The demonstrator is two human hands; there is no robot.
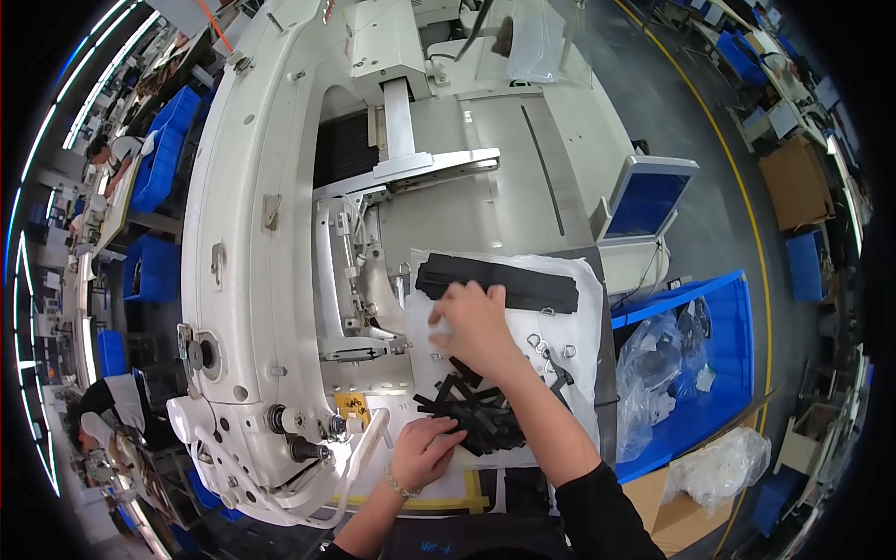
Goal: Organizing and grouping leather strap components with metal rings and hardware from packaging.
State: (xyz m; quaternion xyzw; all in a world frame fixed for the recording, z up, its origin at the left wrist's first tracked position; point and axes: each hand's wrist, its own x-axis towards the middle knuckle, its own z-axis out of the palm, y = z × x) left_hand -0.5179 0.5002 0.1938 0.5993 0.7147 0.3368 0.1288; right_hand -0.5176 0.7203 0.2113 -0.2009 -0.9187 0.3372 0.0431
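Observation:
My left hand (426, 455), with a bracelet at the wrist, is at the near-left edge of a tangled pile of short black webbing strips (490, 422). Its fingers are drawn together against the pile, and what lies between them is hidden. Farther up, my right hand (478, 329) hovers slightly blurred over the white sheet (586, 355), beside a flat stack of long black fabric strips (532, 283). Its fingers are bent and apart, with nothing visible in them. Several small metal D-rings (534, 341) lie to the right of this hand.
A large white sewing machine (252, 205) stands along my left, its clamp frame (359, 350) close to the sheet. At right are a blue bin (737, 373) holding clear plastic bags, a cardboard box (644, 495), and a tilted screen (649, 196) beyond.

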